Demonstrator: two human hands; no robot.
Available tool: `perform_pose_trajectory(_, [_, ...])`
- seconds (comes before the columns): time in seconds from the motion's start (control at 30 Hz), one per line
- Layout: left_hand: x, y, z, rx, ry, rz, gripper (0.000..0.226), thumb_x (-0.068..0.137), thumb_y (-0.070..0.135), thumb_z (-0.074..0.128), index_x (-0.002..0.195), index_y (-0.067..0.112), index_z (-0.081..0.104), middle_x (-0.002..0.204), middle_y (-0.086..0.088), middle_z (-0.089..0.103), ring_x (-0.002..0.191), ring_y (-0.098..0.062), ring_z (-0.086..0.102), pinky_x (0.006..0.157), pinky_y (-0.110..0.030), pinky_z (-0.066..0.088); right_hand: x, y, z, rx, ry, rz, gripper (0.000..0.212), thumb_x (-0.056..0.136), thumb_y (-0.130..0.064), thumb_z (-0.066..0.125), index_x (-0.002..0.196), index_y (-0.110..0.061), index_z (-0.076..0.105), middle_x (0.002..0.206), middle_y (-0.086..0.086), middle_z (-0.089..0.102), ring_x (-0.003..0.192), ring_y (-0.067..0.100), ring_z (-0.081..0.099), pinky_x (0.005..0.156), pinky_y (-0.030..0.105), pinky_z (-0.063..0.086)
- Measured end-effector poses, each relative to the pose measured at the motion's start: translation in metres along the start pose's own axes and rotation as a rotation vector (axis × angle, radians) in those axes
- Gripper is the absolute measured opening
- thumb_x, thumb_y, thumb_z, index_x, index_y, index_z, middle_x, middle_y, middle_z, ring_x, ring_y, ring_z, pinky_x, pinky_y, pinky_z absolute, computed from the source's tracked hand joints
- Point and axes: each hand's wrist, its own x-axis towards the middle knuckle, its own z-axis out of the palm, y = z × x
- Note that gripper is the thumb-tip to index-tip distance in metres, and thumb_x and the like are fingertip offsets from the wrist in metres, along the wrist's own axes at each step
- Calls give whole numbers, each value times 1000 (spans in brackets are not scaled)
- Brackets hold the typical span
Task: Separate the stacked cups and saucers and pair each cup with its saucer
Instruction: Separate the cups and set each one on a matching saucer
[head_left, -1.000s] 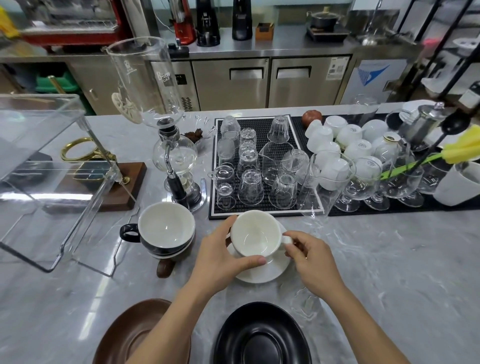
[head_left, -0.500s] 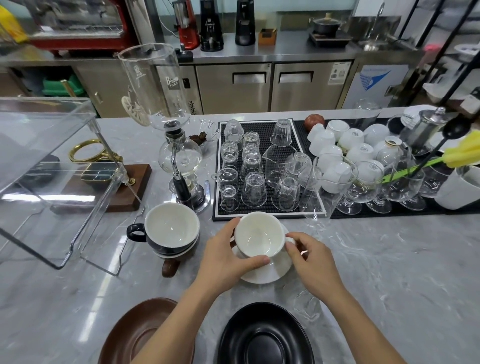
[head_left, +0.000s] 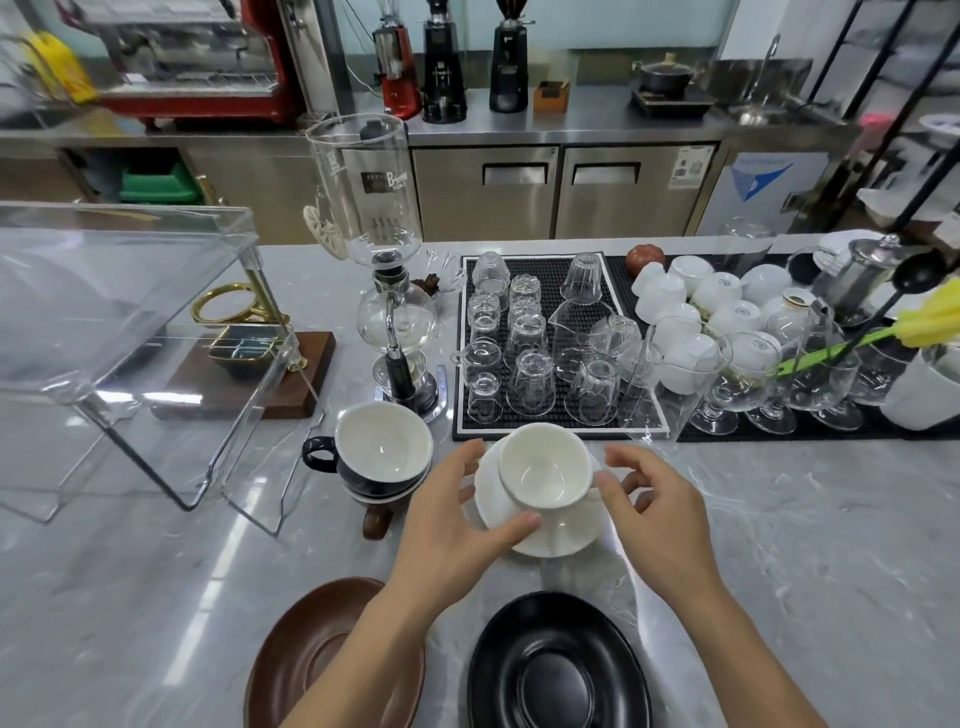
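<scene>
Hands flank white cup (head_left: 543, 470); stacked cups (head_left: 382, 457) left; glasses (head_left: 530, 343) behind.

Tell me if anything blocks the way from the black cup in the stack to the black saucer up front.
Yes: the left hand and forearm lie across the path from the black cup to the black saucer. Otherwise only bare countertop lies between.

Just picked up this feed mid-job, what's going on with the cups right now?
A person has a white cup sitting on a white saucer. The left hand touches the saucer's edge with its thumb; the right hand is at the cup's handle side. A black cup remains stacked on a brown one. The brown saucer and black saucer wait empty.
</scene>
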Motion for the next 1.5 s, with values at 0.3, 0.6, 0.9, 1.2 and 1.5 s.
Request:
perform_pose_trajectory(0.3, [-22,6,-49,-71,84,32,90,62,57,86,138,21,56,133,12,64,124,3,58,100,-22,53,-20,-47,26,133,-61,-43,25,88,-14,71,103,-33,69,99,-16,70,75,5,60,62,11,47])
perform_pose_trajectory(0.6, [-25,-13,-109,-75,289,77,71,67,30,92,129,27,59,121,15,68,114,-4,65,88,-14,55,-26,-72,73,157,-147,-61,30,87,-14,72,100,-40,66,97,-12,70,73,10,60,63,7,48])
perform_pose_trajectory(0.9, [-12,-32,-131,27,288,80,69,67,46,81,129,27,58,128,15,60,121,-9,57,104,-37,49,-18,-81,106,125,-212,-58,43,85,-12,74,106,-47,58,103,-14,67,84,4,65,70,12,53])
perform_pose_trajectory(1.2, [6,-43,-136,32,168,18,85,63,53,83,138,31,49,138,14,52,129,2,48,110,-30,43,-8,-76,125,23,-377,-11,70,74,-36,82,137,-30,51,126,-17,59,112,1,59,93,23,52])
perform_pose_trajectory(1.5, [20,-54,-134,14,47,-40,104,54,67,85,143,31,46,138,14,57,125,-2,55,105,-28,47,2,-76,145,-5,-556,-8,116,61,-64,81,157,-38,21,156,-24,36,143,-2,37,118,34,35])
